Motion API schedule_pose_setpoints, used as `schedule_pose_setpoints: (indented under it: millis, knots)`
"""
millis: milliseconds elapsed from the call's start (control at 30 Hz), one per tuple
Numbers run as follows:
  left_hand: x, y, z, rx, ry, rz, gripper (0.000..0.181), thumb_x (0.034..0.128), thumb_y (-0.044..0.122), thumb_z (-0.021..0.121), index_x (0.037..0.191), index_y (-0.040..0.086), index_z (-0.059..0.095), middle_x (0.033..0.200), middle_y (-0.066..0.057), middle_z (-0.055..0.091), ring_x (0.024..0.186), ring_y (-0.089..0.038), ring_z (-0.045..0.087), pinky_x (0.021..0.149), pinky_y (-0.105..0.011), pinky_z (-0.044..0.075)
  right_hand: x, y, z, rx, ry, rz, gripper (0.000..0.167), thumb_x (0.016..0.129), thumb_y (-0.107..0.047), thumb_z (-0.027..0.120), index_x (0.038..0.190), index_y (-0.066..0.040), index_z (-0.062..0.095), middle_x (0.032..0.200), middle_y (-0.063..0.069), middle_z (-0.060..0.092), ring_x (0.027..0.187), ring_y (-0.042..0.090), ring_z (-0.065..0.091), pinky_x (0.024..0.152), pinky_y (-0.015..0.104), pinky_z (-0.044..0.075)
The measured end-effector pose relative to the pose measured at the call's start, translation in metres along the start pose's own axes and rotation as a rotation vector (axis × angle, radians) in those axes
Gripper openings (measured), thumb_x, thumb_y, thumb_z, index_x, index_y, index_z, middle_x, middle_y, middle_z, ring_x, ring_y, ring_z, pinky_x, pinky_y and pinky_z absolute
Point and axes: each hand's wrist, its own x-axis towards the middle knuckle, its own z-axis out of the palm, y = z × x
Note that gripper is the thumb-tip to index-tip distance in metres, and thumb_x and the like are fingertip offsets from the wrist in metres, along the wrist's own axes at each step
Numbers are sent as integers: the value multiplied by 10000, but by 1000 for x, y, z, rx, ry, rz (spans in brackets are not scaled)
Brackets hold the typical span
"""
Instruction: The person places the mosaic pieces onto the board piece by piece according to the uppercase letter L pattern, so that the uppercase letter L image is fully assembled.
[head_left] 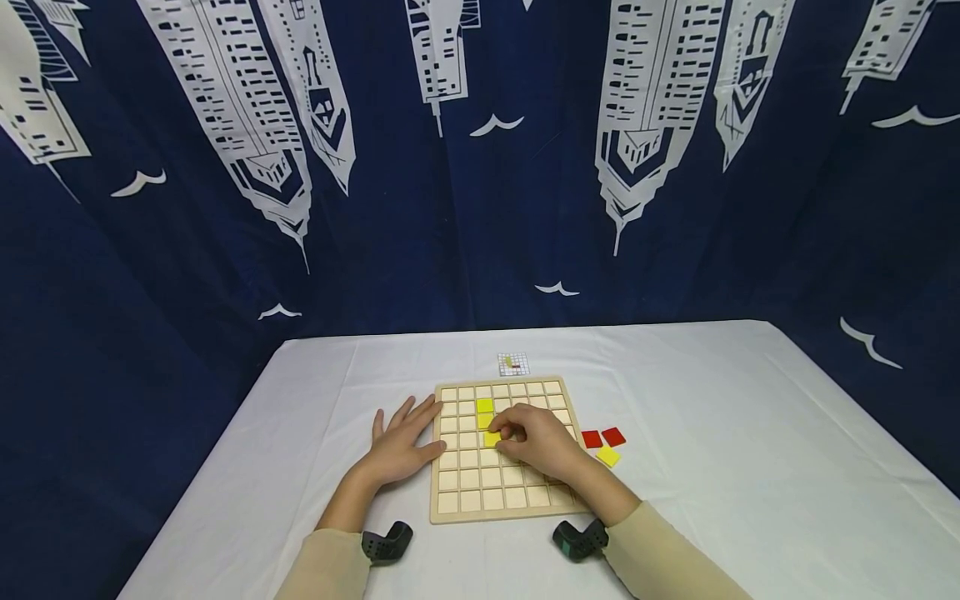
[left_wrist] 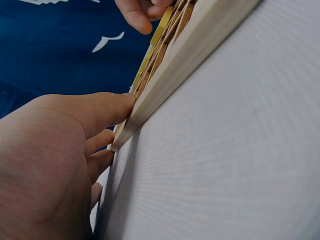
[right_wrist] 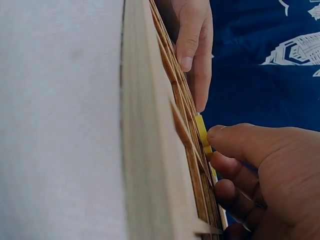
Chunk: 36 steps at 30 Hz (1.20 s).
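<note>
A square wooden grid board (head_left: 487, 517) lies on the white table. Two yellow square tiles (head_left: 485, 405) sit one below the other in its upper part. Just beneath them, my right hand (head_left: 543, 442) pinches another yellow tile (head_left: 491, 439) at the board's surface, with thumb and curled fingers at its edge. Seen from the right wrist, the thumb (right_wrist: 240, 141) touches the side of that tile (right_wrist: 202, 131). My left hand (head_left: 403, 450) is spread at the board's left edge, its thumb (left_wrist: 112, 107) and fingertips resting on the rim.
Two red tiles (head_left: 613, 437) and a loose yellow tile (head_left: 608, 456) lie right of the board. Behind the board is a small printed grid card (head_left: 513, 364) with coloured squares. A dark blue curtain (head_left: 450, 208) with white building prints hangs beyond the table (head_left: 712, 417).
</note>
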Motion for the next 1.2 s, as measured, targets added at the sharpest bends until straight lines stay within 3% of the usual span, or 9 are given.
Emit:
schedule_pose_setpoints:
  millis: [367, 633, 1000, 1200]
  knots:
    - [-1, -1, 1, -2, 1, -2, 679, 932, 335, 641, 1544, 173, 397, 1658, -32, 290, 1572, -327, 103, 1197, -651, -135, -1, 1, 0, 7, -35, -56, 141, 875, -83, 734, 970, -186, 756, 938, -78, 671, 801, 88, 551, 711, 192, 474]
    - [0, 0, 1, 7, -1, -4, 682, 931, 336, 642, 1547, 183, 393, 1659, -27, 288, 1572, -326, 103, 1200, -653, -130, -1, 1, 0, -4, -49, -46, 132, 898, -103, 719, 974, -194, 777, 971, -92, 685, 813, 76, 545, 719, 192, 473]
    - [0, -1, 1, 6, -3, -1, 677, 935, 336, 642, 1547, 186, 393, 1660, -20, 287, 1572, -324, 101, 1200, -650, -133, -2, 2, -1, 8, -49, -72, 139, 906, -114, 725, 912, -242, 780, 943, -117, 673, 827, 50, 561, 737, 194, 490]
    - [0, 0, 0, 9, -4, 1, 677, 935, 340, 638, 1547, 184, 393, 1660, -24, 286, 1572, -326, 103, 1199, -655, -130, -2, 0, -2, 7, -50, -70, 121, 908, -115, 720, 919, -216, 785, 944, -105, 675, 850, 59, 583, 762, 208, 502]
